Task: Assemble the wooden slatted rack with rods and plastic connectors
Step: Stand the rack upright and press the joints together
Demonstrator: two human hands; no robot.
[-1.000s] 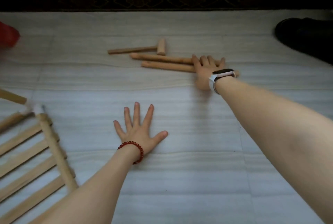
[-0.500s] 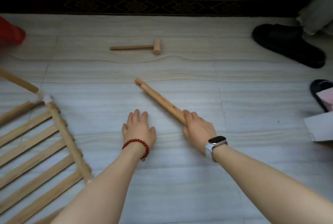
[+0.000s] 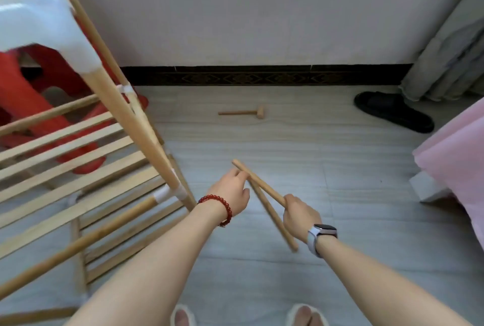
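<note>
Gripping one wooden rod [image 3: 258, 180] in the right hand [image 3: 298, 214], the person is pinching a second rod [image 3: 272, 217] with the left hand [image 3: 231, 190], both crossing above the floor beside the slatted rack [image 3: 78, 158].

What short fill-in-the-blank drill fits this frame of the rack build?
1. The right hand grips a wooden ____.
2. The mallet lies on the ____, touched by no hand.
3. The left hand, at a second rod, wears a ____ bead bracelet.
4. The slatted rack stands on the person's ____ side.

Missing words: rod; floor; red; left
</note>
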